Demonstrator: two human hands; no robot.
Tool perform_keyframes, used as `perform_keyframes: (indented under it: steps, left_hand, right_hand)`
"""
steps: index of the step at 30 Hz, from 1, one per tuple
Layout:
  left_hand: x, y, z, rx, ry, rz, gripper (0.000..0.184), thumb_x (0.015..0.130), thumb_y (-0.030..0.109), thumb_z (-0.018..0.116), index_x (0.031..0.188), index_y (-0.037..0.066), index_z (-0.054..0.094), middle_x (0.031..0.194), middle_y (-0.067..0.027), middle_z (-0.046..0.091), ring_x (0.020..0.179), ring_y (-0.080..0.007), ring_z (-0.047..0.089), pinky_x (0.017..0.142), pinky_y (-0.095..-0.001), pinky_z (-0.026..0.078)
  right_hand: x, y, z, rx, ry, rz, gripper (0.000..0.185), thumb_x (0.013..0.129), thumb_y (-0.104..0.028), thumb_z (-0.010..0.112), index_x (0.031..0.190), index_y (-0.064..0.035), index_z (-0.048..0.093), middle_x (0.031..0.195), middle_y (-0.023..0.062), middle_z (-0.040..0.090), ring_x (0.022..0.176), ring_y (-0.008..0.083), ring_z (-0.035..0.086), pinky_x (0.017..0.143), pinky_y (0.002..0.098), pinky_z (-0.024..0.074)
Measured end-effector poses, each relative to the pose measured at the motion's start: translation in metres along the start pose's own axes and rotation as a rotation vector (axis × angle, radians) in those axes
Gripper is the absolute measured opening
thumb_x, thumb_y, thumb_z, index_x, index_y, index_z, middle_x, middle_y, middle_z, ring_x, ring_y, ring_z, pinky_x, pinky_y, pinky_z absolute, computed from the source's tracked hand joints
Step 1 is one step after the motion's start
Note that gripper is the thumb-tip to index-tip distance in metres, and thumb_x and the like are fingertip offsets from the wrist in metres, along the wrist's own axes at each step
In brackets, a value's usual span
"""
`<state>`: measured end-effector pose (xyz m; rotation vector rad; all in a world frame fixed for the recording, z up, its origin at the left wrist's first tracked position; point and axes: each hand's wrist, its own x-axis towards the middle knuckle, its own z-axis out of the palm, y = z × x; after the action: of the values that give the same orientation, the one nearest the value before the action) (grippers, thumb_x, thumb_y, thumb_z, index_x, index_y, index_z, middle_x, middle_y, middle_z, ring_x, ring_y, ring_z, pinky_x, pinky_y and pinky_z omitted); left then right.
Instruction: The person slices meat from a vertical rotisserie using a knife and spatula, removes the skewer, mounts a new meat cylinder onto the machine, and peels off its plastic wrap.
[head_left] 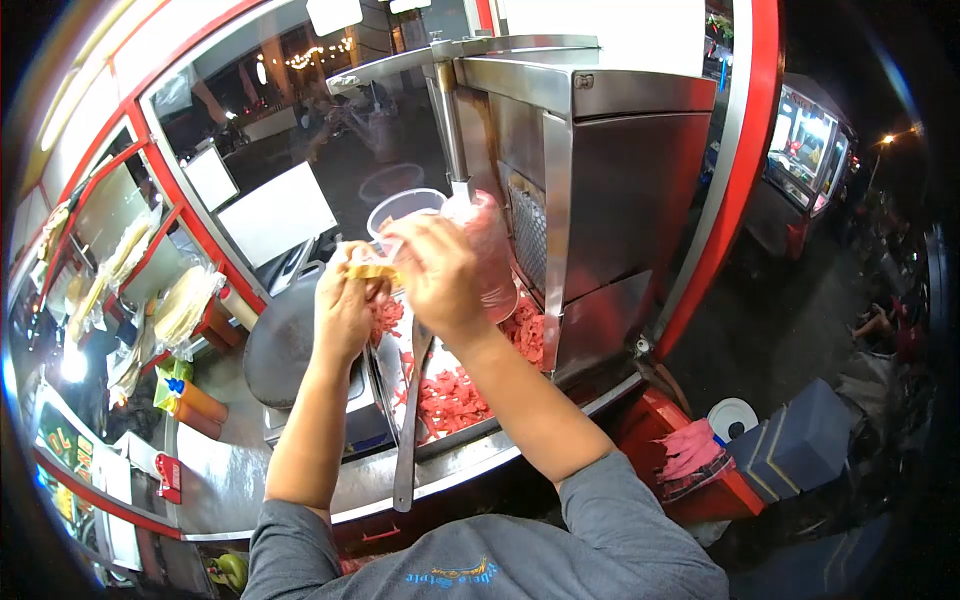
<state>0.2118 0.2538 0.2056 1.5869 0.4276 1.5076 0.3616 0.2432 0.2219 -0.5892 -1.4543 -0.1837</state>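
Note:
My left hand (343,308) is closed around a small yellow strip (372,271), whose kind I cannot make out. Close beside it, my right hand (440,278) has its fingers curled in toward the strip; what they pinch, if anything, is hidden. Behind my right hand stands a cone of pinkish meat (490,262) on a vertical spit (453,130). Below my hands, shredded red meat (448,400) lies in a metal tray. A long-handled spatula (408,440) rests across the tray, its handle over the front edge. A clear plastic tub (407,203) is behind my hands.
A round dark griddle (290,345) sits left of the tray. The steel grill housing (635,200) rises right of the meat. Farther left are an orange sauce bottle (200,405) and bagged flatbreads (188,302). Red frame posts (728,180) and glass panes enclose the stall.

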Motion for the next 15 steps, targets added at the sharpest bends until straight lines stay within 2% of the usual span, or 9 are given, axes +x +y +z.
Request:
perform_keyframes:
  steps: [3,5,6,8,9,11,13,14,15]
  left_hand:
    - [-0.033,0.014,-0.018,0.122,0.128,-0.001,0.022,0.112,0.014,0.043,0.124,0.001,0.055,0.085,0.0023,0.051,0.069,-0.0051,0.045,0.062,-0.0216,0.039]
    - [-0.056,0.024,-0.031,-0.024,0.202,0.068,0.024,0.108,0.018,0.052,0.124,0.000,0.055,0.091,0.0010,0.054,0.077,-0.0066,0.050,0.068,-0.0207,0.043]
    - [-0.068,0.034,-0.033,-0.061,0.213,0.117,0.027,0.106,0.019,0.057,0.125,0.000,0.055,0.095,-0.0008,0.055,0.083,-0.0087,0.052,0.073,-0.0218,0.045]
    - [-0.098,0.041,-0.079,0.486,0.294,0.451,0.032,0.101,0.019,0.060,0.126,0.000,0.055,0.106,-0.0049,0.056,0.099,-0.0157,0.055,0.083,-0.0275,0.048]
    - [-0.116,0.047,-0.108,0.674,0.361,0.575,0.034,0.099,0.019,0.061,0.126,0.000,0.055,0.110,-0.0068,0.057,0.107,-0.0192,0.056,0.088,-0.0307,0.049]
    - [-0.154,0.069,-0.132,0.511,0.522,0.623,0.037,0.097,0.018,0.061,0.129,0.000,0.055,0.112,-0.0079,0.057,0.114,-0.0234,0.057,0.091,-0.0352,0.050]
    - [-0.199,0.086,-0.153,0.478,0.746,0.492,0.039,0.099,0.026,0.060,0.129,0.001,0.055,0.107,-0.0075,0.058,0.105,-0.0242,0.061,0.086,-0.0361,0.052]
    - [-0.236,0.093,-0.182,0.622,0.893,0.347,0.041,0.102,0.033,0.057,0.127,0.002,0.054,0.103,-0.0077,0.058,0.097,-0.0241,0.062,0.082,-0.0363,0.053]
    - [-0.236,0.104,-0.169,0.364,0.687,0.406,0.036,0.103,0.036,0.055,0.120,0.004,0.051,0.098,-0.0072,0.056,0.089,-0.0237,0.059,0.076,-0.0355,0.052]
  right_hand:
    - [0.006,-0.030,0.011,0.032,-0.158,-0.193,0.014,0.084,-0.009,0.063,0.095,-0.0050,0.069,0.097,0.0119,0.068,0.100,0.0315,0.063,0.101,0.0470,0.0429]
    - [0.001,-0.055,0.013,0.100,-0.227,-0.222,0.014,0.084,-0.011,0.062,0.094,-0.0042,0.069,0.099,0.0118,0.068,0.101,0.0319,0.062,0.105,0.0479,0.0417]
    - [-0.005,-0.065,0.008,0.121,-0.297,-0.265,0.021,0.085,-0.010,0.062,0.103,-0.0033,0.070,0.100,0.0123,0.068,0.102,0.0311,0.062,0.106,0.0498,0.0415]
    - [-0.016,-0.093,0.000,0.241,-0.271,-0.267,0.028,0.088,-0.009,0.063,0.115,-0.0020,0.068,0.103,0.0131,0.068,0.102,0.0305,0.063,0.104,0.0496,0.0432]
    - [-0.025,-0.103,-0.007,0.310,-0.294,-0.209,0.033,0.088,-0.008,0.065,0.121,-0.0018,0.066,0.105,0.0132,0.068,0.102,0.0306,0.062,0.103,0.0486,0.0444]
    - [-0.050,-0.111,-0.021,0.454,-0.337,-0.067,0.041,0.090,-0.004,0.067,0.131,-0.0011,0.062,0.105,0.0126,0.066,0.104,0.0328,0.061,0.101,0.0471,0.0464]
    - [-0.077,-0.096,-0.025,0.368,-0.261,0.069,0.046,0.090,0.000,0.068,0.135,-0.0006,0.060,0.106,0.0112,0.067,0.100,0.0277,0.064,0.094,0.0418,0.0503]
    - [-0.092,-0.085,-0.026,0.330,-0.227,0.140,0.049,0.090,0.002,0.068,0.138,-0.0004,0.058,0.107,0.0105,0.068,0.099,0.0252,0.065,0.090,0.0392,0.0522]
    - [-0.109,-0.069,-0.023,0.342,-0.194,0.351,0.057,0.089,0.004,0.066,0.144,-0.0021,0.053,0.106,0.0116,0.067,0.096,0.0242,0.065,0.087,0.0369,0.0533]
